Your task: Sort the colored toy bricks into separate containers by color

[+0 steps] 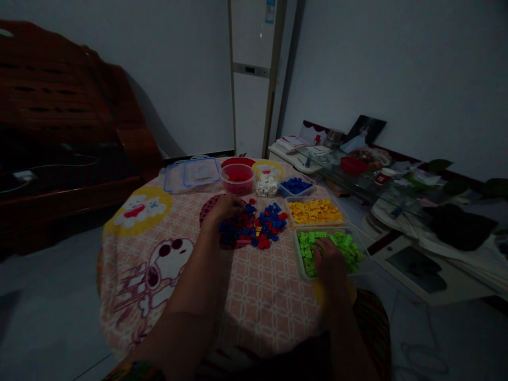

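left hand (224, 209) palm-down on brick pile (260, 228), grip unclear | right hand (329, 259) in green bricks (350, 247), grip unclear

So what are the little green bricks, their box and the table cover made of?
Green bricks: probably hard plastic, going by the bright, even colour and blocky moulded shapes.
Their box: clear plastic, it seems; the bricks show through its wall.
Table cover: looks like soft printed cloth, matte, with cartoon dogs, hanging over the table's edge.
The dim light hides any shine.

Cloth-covered round table (254, 296) bears: loose brick pile (260, 228), green tray (349, 248), yellow tray (315, 211), blue tray (296, 185), white bricks (266, 186), red tub (238, 178), clear lids (192, 173).
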Demonstrator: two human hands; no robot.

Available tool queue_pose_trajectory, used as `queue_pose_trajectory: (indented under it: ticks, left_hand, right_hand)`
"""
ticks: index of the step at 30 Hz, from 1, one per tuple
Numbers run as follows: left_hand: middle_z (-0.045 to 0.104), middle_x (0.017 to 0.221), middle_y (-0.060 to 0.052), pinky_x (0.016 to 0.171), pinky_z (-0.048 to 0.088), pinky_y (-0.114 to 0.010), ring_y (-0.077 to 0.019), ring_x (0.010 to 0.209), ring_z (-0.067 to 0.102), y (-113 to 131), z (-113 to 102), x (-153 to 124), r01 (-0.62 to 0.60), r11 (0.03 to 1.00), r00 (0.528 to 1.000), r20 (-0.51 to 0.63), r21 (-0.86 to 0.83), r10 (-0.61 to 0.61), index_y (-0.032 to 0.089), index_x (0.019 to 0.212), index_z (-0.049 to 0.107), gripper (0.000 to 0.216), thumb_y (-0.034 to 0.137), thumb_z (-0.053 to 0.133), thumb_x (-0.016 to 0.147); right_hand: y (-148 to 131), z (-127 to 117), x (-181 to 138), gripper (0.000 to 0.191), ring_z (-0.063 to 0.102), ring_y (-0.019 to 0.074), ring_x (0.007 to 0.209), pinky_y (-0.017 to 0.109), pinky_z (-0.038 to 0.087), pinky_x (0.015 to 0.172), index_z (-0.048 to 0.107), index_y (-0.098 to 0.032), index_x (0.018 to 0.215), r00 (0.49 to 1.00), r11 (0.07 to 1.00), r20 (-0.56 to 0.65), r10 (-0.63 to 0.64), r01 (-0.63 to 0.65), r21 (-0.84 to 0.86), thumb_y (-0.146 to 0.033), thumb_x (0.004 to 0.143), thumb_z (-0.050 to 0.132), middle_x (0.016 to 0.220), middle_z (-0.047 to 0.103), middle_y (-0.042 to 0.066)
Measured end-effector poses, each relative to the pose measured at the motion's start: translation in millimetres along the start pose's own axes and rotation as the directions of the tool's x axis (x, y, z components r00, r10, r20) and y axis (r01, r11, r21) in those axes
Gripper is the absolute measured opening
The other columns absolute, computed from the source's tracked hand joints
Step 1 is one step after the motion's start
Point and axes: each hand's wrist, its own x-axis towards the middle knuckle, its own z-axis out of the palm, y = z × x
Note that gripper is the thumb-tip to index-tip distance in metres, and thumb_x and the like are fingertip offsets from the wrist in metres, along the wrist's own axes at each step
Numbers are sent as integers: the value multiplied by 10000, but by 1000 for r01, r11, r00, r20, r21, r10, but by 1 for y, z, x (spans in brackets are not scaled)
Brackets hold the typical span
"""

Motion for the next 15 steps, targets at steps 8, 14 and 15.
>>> queue_pose_trajectory:
  ticks: [8,14,15]
  left_hand:
    - [774,786,-33,661,469,-210,-178,707,689,1,6,-1,146,988,984,100,50,-150,192,791,807,245,55,708,614]
    - [781,804,-25,637,455,-201,-167,707,693,5,11,-1,135,989,978,155,61,-143,199,832,808,301,32,648,640]
    - [781,801,-25,626,450,-202,-167,702,692,6,13,-1,132,989,978,156,67,-141,198,834,809,303,37,643,638]
  right_hand:
    - [-1,-1,-1,272,622,258,1024,393,491,920,691,-137,1004,1000,1000,-4,-9,9,4,-231,944,443,1085,697,157]
    - [2,2,-1,262,624,259,1037,400,492,939,698,-140,992,1000,1000,-3,-2,2,3,-225,938,455,1104,696,159]
    - [2,2,-1,261,624,257,1040,398,493,939,698,-140,994,1000,1000,2,-4,4,8,-224,937,457,1103,696,158]
